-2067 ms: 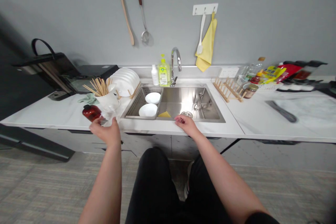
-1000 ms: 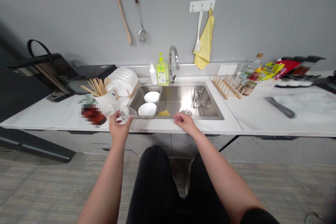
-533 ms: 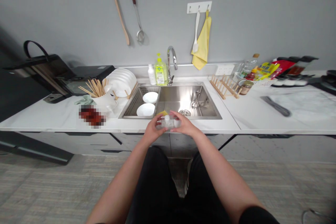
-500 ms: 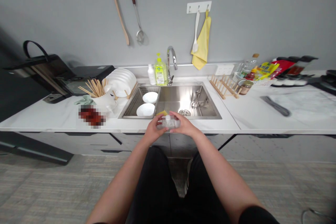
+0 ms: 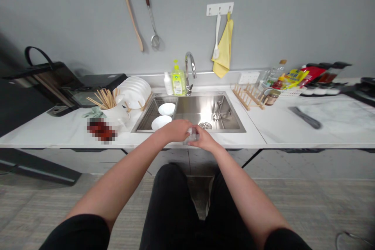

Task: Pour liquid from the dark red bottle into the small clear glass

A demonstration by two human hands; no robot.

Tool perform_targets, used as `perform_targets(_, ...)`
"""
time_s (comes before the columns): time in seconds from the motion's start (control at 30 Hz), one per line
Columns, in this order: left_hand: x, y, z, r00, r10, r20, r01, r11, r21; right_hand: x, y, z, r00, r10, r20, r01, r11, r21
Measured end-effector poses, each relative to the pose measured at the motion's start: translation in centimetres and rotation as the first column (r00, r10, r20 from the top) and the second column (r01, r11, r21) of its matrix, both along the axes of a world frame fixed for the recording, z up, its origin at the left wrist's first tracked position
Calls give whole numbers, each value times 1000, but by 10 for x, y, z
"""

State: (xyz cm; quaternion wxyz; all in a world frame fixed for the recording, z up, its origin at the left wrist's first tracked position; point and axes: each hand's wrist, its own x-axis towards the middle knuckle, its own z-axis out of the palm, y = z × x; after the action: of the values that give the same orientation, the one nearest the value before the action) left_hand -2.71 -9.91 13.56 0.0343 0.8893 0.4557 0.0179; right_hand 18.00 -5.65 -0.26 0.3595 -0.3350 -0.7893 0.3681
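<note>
Just in front of the sink, above the counter's front edge, my right hand (image 5: 204, 138) is closed around the side of a small see-through container (image 5: 193, 136). My left hand (image 5: 178, 129) has come over its upper left part, with the fingers curled down and mostly hidden. In the earlier picture a small pale cap or knob shows on top of this container; the left hand now covers it. Behind my hands lies the steel sink (image 5: 195, 106). Two white bowls, a rear bowl (image 5: 166, 108) and a front bowl (image 5: 160, 122), sit in its left basket.
A faucet (image 5: 190, 64), green soap bottle (image 5: 177, 81) and white bottle (image 5: 168, 84) stand behind the sink. To the left are a plate rack with white plates (image 5: 137, 90) and a holder of chopsticks (image 5: 107, 98). A wooden rack (image 5: 249, 95) and jar (image 5: 271, 97) are right.
My left hand has moved from the container's left side to over its top, with the elbow swung outward. The right hand keeps hold of the container. The view has shifted slightly.
</note>
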Motion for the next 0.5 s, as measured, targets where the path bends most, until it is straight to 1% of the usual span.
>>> perform_targets(0.07,6,5,5,998,-18,-63,16,1000,-27,0,1,-1,1000,-4,-3,4,1000,-5)
perform_targets(0.17,9,9,8,992,-32,-124,25,998,-55,0,3,-4,1000,11,-23,-11,1000,-4)
perform_targets(0.3,7,10,8,990,-41,-137,31,997,-70,1,4,-4,999,26,-35,-26,1000,1)
perform_targets(0.43,10,11,5,989,-16,-148,10,999,-37,1,2,-2,999,35,-37,-35,999,-11)
perform_targets(0.5,14,10,3,989,27,-148,-26,1000,7,0,1,-1,998,44,-47,-44,999,-9)
